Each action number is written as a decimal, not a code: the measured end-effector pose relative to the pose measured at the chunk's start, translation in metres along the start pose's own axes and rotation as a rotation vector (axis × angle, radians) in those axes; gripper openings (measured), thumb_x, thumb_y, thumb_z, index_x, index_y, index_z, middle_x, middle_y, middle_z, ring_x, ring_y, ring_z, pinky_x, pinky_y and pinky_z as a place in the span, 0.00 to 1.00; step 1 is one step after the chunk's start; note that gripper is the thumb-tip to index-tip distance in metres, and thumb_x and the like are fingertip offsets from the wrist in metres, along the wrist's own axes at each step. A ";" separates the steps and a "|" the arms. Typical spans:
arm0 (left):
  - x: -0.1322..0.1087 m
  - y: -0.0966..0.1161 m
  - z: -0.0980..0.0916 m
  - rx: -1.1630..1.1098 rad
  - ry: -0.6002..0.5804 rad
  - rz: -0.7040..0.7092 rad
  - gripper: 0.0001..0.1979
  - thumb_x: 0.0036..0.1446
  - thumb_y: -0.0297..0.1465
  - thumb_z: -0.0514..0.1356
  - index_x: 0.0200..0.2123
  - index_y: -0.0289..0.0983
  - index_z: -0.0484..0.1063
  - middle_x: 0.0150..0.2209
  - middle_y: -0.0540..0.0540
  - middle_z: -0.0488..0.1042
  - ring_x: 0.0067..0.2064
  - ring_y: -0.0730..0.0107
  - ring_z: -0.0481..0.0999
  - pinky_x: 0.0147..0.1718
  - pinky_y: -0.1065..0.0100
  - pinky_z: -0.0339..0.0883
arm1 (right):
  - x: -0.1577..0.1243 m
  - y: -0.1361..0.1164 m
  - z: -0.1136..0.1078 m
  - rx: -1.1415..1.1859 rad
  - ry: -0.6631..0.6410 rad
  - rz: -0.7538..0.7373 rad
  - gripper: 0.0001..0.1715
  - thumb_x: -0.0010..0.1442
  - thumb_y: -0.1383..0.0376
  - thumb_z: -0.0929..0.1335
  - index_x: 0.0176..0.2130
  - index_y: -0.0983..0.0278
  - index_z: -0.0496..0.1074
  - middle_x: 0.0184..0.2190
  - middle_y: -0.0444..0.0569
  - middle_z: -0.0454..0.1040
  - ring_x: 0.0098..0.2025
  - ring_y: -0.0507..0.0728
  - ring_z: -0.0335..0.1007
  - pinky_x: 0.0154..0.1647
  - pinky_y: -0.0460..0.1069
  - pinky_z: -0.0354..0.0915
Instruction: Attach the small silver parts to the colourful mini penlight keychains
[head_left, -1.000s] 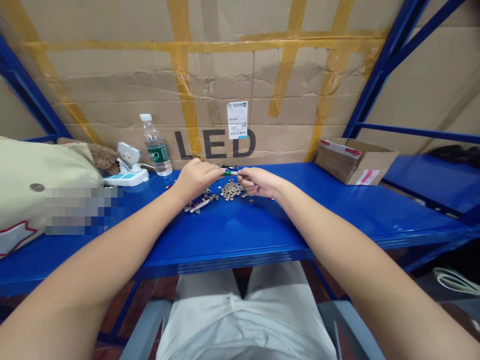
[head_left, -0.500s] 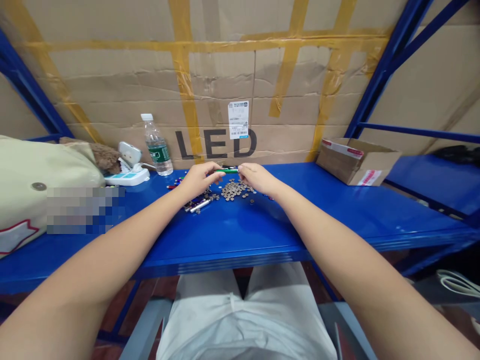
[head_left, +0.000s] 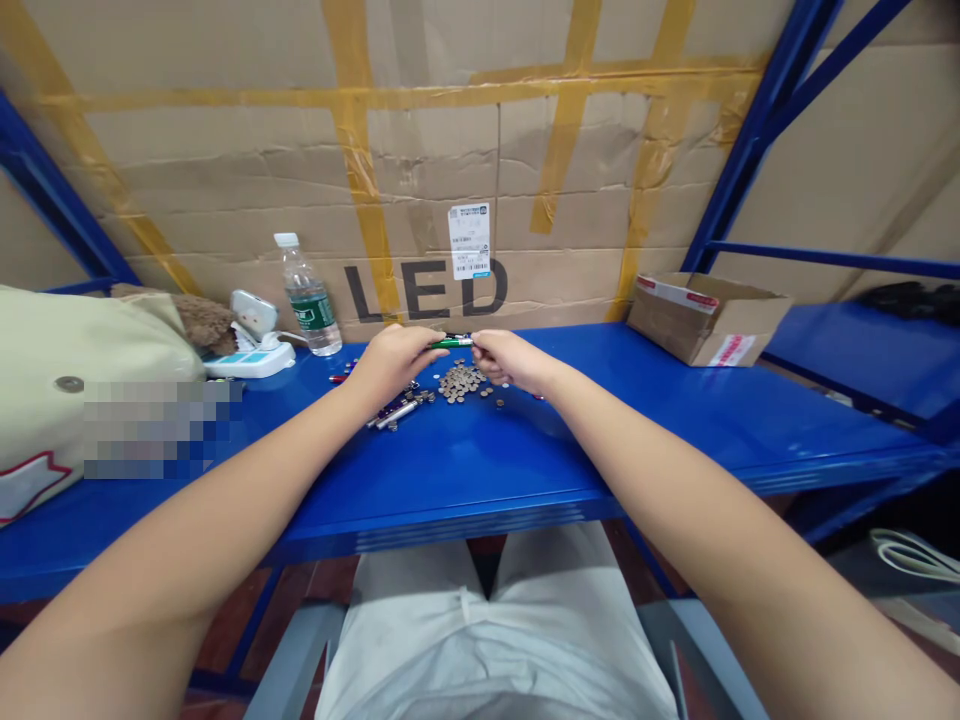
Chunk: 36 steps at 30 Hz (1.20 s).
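A slim green tube with a silver end (head_left: 451, 343), like a small penlight, lies level between my two hands above the table. My left hand (head_left: 397, 362) grips its left end between thumb and fingers. At the silver end, the fingertips of my right hand (head_left: 514, 360) are pinched together with the other fingers curled in; whatever else they hold is hidden. Below the tube is a heap of small round silver discs (head_left: 460, 381), like button cells. Several similar tubes, with a silver one (head_left: 396, 416) in front, are partly covered by my left hand and wrist.
On the left of the blue table (head_left: 465, 470) are a pale bag (head_left: 112, 340), a white power strip (head_left: 251, 361), a phone (head_left: 256, 314) and a water bottle (head_left: 310, 305). An open cardboard box (head_left: 675, 325) stands at the right. Large taped cardboard (head_left: 420, 200) forms the back.
The view has shifted slightly. My hands have drawn a little apart along the green tube, so its silver end now shows near my right fingertips.
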<state>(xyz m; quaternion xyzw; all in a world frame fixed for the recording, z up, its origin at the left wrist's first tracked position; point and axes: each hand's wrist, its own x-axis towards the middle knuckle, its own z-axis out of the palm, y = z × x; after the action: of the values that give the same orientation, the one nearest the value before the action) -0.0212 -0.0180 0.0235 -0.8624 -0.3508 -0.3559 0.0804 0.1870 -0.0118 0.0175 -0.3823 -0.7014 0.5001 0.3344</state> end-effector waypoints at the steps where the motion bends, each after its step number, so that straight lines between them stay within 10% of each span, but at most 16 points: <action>1: 0.000 -0.002 -0.001 0.037 -0.005 0.059 0.09 0.57 0.35 0.59 0.40 0.40 0.75 0.40 0.43 0.78 0.42 0.62 0.75 0.41 0.63 0.59 | -0.001 -0.001 -0.001 0.093 -0.064 0.065 0.16 0.65 0.62 0.53 0.26 0.61 0.54 0.13 0.36 0.45 0.15 0.48 0.36 0.16 0.45 0.40; 5: 0.001 -0.006 0.000 0.027 0.004 0.093 0.09 0.58 0.35 0.59 0.40 0.41 0.75 0.41 0.44 0.78 0.42 0.63 0.75 0.41 0.63 0.59 | -0.004 -0.006 -0.002 0.192 -0.143 0.150 0.18 0.65 0.63 0.52 0.24 0.60 0.51 0.11 0.36 0.44 0.14 0.48 0.33 0.14 0.44 0.39; 13: -0.001 0.000 0.009 -0.173 -0.011 -0.120 0.09 0.57 0.36 0.60 0.36 0.37 0.73 0.30 0.49 0.78 0.31 0.71 0.74 0.31 0.69 0.64 | -0.005 -0.002 0.004 -0.247 0.159 -0.161 0.27 0.68 0.57 0.54 0.19 0.63 0.56 0.12 0.41 0.54 0.16 0.48 0.48 0.19 0.45 0.48; 21: -0.003 -0.007 0.007 0.188 0.013 0.179 0.10 0.62 0.38 0.55 0.39 0.40 0.73 0.38 0.46 0.79 0.39 0.67 0.76 0.38 0.64 0.59 | -0.004 -0.001 -0.001 0.098 -0.196 0.211 0.24 0.67 0.56 0.50 0.22 0.61 0.50 0.11 0.37 0.44 0.14 0.48 0.34 0.15 0.45 0.38; 29: -0.003 0.012 0.022 -0.237 -0.006 -0.144 0.10 0.57 0.38 0.60 0.37 0.36 0.72 0.30 0.49 0.77 0.30 0.72 0.73 0.30 0.70 0.63 | -0.003 -0.001 0.002 -0.624 0.407 -0.233 0.27 0.66 0.58 0.55 0.18 0.62 0.51 0.15 0.43 0.54 0.20 0.50 0.50 0.24 0.48 0.47; 36: -0.004 0.011 0.016 0.049 0.055 0.075 0.12 0.60 0.41 0.57 0.38 0.38 0.72 0.35 0.46 0.78 0.34 0.68 0.74 0.34 0.65 0.59 | -0.008 -0.008 0.008 -0.360 0.262 -0.111 0.29 0.67 0.55 0.53 0.17 0.61 0.51 0.13 0.42 0.52 0.17 0.49 0.46 0.21 0.47 0.47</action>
<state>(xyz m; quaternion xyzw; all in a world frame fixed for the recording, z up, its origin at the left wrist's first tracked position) -0.0069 -0.0217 0.0105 -0.8627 -0.3245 -0.3674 0.1246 0.1827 -0.0237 0.0220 -0.4584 -0.7498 0.2938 0.3759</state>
